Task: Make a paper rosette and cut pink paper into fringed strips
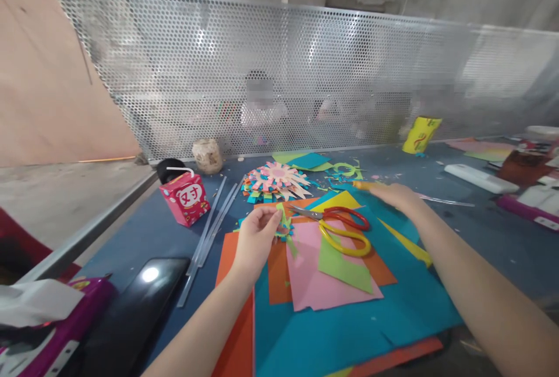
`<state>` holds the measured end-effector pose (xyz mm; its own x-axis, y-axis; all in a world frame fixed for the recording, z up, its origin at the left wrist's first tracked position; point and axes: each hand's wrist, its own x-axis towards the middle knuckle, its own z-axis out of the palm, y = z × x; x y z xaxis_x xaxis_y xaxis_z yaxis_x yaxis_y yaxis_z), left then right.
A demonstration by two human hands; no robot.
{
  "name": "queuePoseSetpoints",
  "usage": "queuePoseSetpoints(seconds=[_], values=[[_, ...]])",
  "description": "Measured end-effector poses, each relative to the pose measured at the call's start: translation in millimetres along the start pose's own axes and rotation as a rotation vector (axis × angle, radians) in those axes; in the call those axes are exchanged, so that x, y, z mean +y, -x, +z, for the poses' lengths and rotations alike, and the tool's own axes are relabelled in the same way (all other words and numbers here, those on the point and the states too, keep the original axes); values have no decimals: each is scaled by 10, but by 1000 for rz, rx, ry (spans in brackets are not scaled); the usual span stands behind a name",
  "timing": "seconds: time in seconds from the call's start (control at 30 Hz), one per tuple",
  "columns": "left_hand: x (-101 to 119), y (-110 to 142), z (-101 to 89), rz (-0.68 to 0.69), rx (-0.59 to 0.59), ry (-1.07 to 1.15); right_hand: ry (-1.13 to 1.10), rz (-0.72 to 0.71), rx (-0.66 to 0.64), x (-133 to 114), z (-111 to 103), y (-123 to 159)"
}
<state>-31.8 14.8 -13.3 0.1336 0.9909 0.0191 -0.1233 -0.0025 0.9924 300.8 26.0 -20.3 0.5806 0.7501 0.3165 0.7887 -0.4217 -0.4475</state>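
Note:
In the middle of the head view, my left hand (257, 234) pinches a light-green paper strip (283, 215) between thumb and fingertips. Small blue and green fringed bits hang just under it, over the stacked sheets. Farther right, my right hand (395, 197) is closed round a slim yellow-orange tool (363, 185); the hand hides most of it, so its kind is unclear. Scissors (345, 231) with one red and one yellow handle lie on the pink paper (305, 286) between my hands. A fringed paper flower (277, 176) in pink, blue and orange rests beyond my left hand.
Large blue sheets (323, 336) cover the table front. At left are clear sticks (209, 231), a pink drink carton (186, 197), a phone (135, 307) and a jar (207, 155). A yellow can (421, 135) stands by the perforated metal screen (174, 62); people sit behind it.

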Motion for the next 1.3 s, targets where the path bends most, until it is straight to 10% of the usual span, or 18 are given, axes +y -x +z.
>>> queuePoseSetpoints(seconds=[0.53,1.3], values=[[29,101,56,-45,-41,19,-373,-269,350,-974,-334,918],[89,115,62,-90,-7,44,-226,-363,198,-1035,-344,1112]])
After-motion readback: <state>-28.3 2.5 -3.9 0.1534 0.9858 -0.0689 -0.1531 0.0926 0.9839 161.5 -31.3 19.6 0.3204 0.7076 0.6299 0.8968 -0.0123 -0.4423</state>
